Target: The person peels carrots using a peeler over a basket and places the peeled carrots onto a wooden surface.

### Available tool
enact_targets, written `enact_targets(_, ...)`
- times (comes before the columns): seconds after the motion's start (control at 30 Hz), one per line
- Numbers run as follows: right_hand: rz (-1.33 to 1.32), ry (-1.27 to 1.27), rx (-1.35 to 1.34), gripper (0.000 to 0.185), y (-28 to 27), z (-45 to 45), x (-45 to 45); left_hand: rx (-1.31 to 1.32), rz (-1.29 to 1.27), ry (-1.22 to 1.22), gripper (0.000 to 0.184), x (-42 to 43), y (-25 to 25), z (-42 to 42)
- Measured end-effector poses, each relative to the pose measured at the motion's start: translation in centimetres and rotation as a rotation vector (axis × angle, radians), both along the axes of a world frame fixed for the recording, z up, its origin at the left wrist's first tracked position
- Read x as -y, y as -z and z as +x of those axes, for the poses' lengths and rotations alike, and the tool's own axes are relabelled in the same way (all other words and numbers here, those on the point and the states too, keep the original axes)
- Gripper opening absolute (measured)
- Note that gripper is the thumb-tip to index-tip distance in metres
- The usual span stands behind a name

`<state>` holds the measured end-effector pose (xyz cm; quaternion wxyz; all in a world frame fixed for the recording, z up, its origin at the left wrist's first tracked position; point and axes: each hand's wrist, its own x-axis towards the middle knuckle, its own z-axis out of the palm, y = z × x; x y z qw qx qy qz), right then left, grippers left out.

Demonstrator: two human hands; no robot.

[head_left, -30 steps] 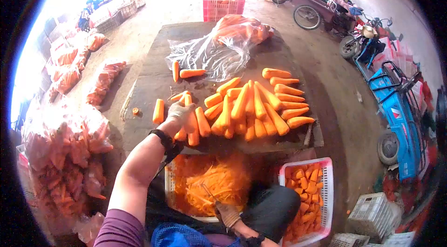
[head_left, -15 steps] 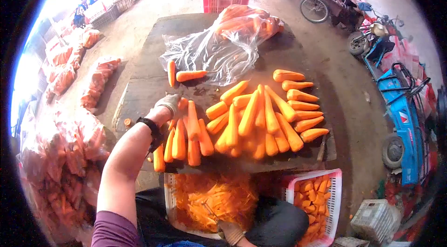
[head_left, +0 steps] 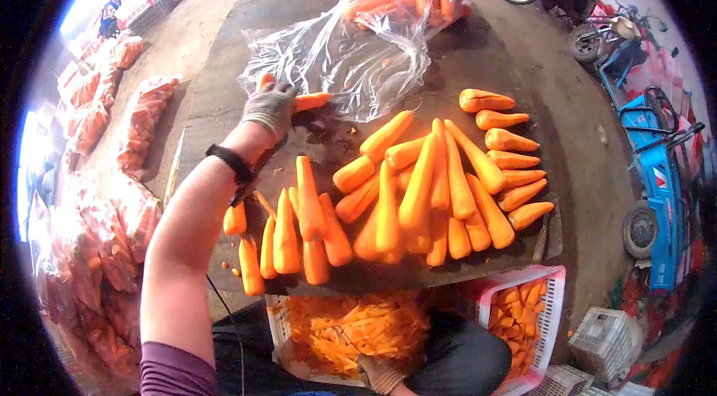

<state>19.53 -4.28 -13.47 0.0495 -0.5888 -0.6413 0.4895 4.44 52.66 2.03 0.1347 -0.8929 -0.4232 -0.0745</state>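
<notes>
My left hand [head_left: 270, 106], in a grey glove with a black band at the wrist, is closed over two carrots at the left of the dark board. One carrot [head_left: 312, 102] sticks out to the right of the fingers, and the tip of another [head_left: 264, 81] shows above them. Low in the view, my right hand [head_left: 379, 375], also gloved, is closed on a thin metal peeler [head_left: 342, 338] above a crate of orange peelings [head_left: 351, 325]. Peeled carrots [head_left: 418, 179] lie piled at the board's near side, with a column of carrots [head_left: 512, 140] to their right.
A clear plastic bag of carrots [head_left: 403, 4] lies on the far part of the board [head_left: 224, 108]. A pink-and-white crate [head_left: 551, 314] of carrot pieces stands at the lower right. Bagged carrots [head_left: 146, 123] lie on the left floor; a blue cart [head_left: 657, 187] stands right.
My left hand has moved forward from the near carrots to the two farther ones. The view has shifted, and my right hand stays low over the peelings.
</notes>
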Motion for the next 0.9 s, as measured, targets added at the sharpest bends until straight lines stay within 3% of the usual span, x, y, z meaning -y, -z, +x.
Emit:
enact_targets(0.03, -0.093, 0.001, -0.007, 0.053, -1.7, 0.3, -1.3, -0.139, -0.133, -0.13, 0.027, 0.6, 0.1, 1.0)
enact_targets(0.13, 0.008, 0.031, -0.058, 0.061, -2.8, 0.1, -2.0, -0.12, -0.253, -0.368, 0.024, -0.3, 1.8, 2.5)
enact_targets(0.2, -0.099, 0.15, -0.226, 0.043, -3.2, -0.4, -2.0, -0.123, -0.258, -0.5, 0.023, 1.2, 0.7, 3.1)
enact_targets(0.23, -0.146, 0.208, -0.311, 0.035, -3.6, -0.6, -2.3, -0.092, -0.22, -0.455, 0.024, 1.2, 0.8, 2.6)
enact_targets(0.3, -0.106, 0.046, -0.189, 0.035, -4.6, -0.3, -3.8, -0.029, -0.206, -0.366, 0.026, 1.6, 1.0, 0.9)
enact_targets(0.33, -0.086, -0.025, -0.121, 0.036, -5.2, -0.1, -4.0, 0.018, -0.276, -0.318, 0.027, 3.3, -1.4, 0.6)
enact_targets(0.4, -0.04, 0.125, -0.276, 0.033, -4.0, -0.6, -2.2, 0.117, -0.427, -0.256, 0.032, 8.0, -7.5, 0.1)
enact_targets(0.47, -0.361, 0.291, -0.348, 0.032, -5.6, -1.5, -2.7, 0.078, -0.503, -0.399, 0.033, 13.5, -14.1, 0.1)
enact_targets(0.5, -0.51, 0.388, -0.364, 0.033, -6.4, -1.9, -2.9, 0.152, -0.431, -0.314, 0.032, 13.9, -12.9, -2.7)
enact_targets(0.53, -0.33, 0.264, -0.323, 0.033, -5.5, -2.1, -2.4, 0.37, -0.49, -0.14, 0.029, 16.6, -14.3, -4.9)
enact_targets(0.57, 0.003, 0.278, -0.377, 0.034, -5.4, -2.4, -1.7, 0.192, -0.675, -0.303, 0.026, 19.0, -16.9, -5.6)
enact_targets(0.6, 0.351, 0.283, -0.37, 0.043, -5.2, -2.7, -0.9, 0.454, -0.838, -0.275, 0.02, 21.4, -17.2, -8.0)
enact_targets(0.63, -0.079, 0.386, -0.435, 0.042, -8.2, -2.1, -1.8, 0.564, -0.871, -0.395, 0.021, 24.0, -18.0, -8.9)
enact_targets(0.67, 0.074, 0.346, -0.406, 0.042, -7.4, -2.4, -1.1, 0.53, -0.794, -0.238, 0.022, 26.4, -18.7, -11.0)
enact_targets(0.73, 0.272, 0.351, -0.389, 0.042, -6.3, -3.0, -0.2, 0.701, -0.899, -0.372, 0.022, 31.9, -20.7, -12.2)
enact_targets(0.83, -0.061, 0.514, -0.472, 0.049, -6.3, -2.5, -0.1, 1.157, -1.061, -0.611, 0.024, 40.5, -22.7, -13.1)
enact_targets(0.9, -0.045, 0.524, -0.469, 0.051, -7.2, -2.1, 0.2, 1.511, -1.152, -0.747, 0.028, 46.1, -22.8, -12.8)
